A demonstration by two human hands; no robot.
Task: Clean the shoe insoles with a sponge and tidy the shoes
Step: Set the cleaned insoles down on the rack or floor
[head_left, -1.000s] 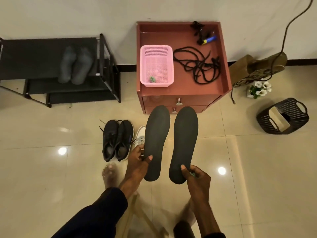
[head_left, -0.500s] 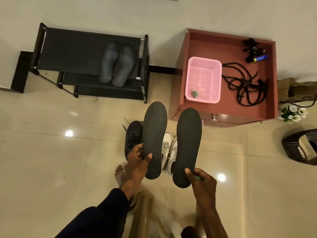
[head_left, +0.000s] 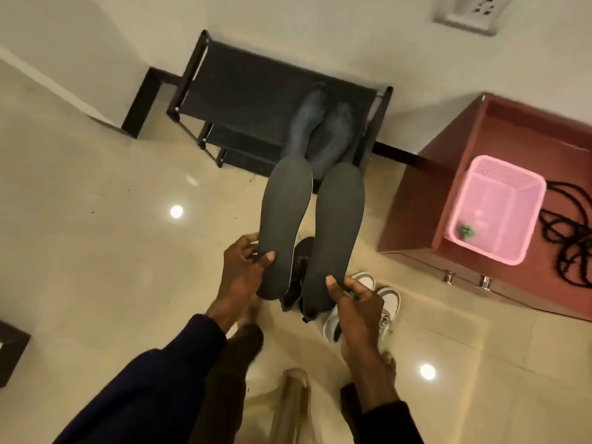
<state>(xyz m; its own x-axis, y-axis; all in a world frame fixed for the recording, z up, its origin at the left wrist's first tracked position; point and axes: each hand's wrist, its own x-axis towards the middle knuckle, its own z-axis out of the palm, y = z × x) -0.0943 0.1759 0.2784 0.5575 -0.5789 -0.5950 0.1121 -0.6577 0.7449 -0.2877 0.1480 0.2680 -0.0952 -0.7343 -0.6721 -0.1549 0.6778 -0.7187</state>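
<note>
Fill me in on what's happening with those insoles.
A person holds up two dark insoles side by side. The left hand pinches the left insole near its heel, and the right hand pinches the right insole the same way. Their toe ends point toward the black shoe rack, where a grey pair lies on the top shelf. A black shoe and white sneakers sit on the floor beneath. Neither insole is being wiped at this moment.

Glossy beige floor (head_left: 96, 251), black rack (head_left: 243, 91), red cabinet (head_left: 416, 213), white wall (head_left: 320, 27).
</note>
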